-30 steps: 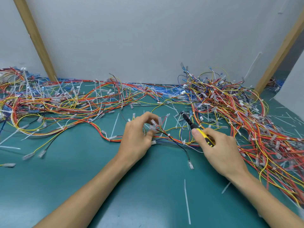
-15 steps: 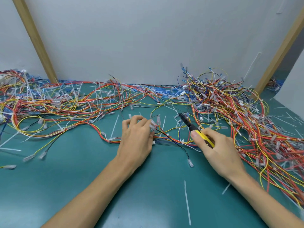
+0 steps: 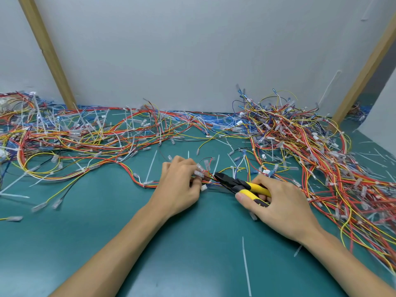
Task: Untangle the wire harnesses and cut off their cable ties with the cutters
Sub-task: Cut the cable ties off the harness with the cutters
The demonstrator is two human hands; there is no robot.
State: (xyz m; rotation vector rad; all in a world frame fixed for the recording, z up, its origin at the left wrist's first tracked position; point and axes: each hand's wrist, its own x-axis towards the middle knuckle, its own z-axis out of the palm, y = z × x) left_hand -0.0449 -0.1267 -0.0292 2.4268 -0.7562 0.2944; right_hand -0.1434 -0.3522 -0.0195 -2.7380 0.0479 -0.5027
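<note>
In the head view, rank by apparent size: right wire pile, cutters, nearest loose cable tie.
1. right wire pile, by far largest.
2-3. cutters and loose cable tie: similar length; the tie is thinner but nearer, and the right hand hides part of the cutters, so unranked.

Wire-strewn green table (image 3: 107, 232)

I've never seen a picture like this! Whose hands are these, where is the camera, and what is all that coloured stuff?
There is no machine here. These are a person's two bare hands, seen from a camera worn on their head and looking down. The left hand pinches a thin bundle of red, yellow and black wires. The right hand grips yellow-handled cutters with a black head, tips close to that bundle. On the green table mat lie big tangles of coloured wires and loose white plastic cable ties.
</note>
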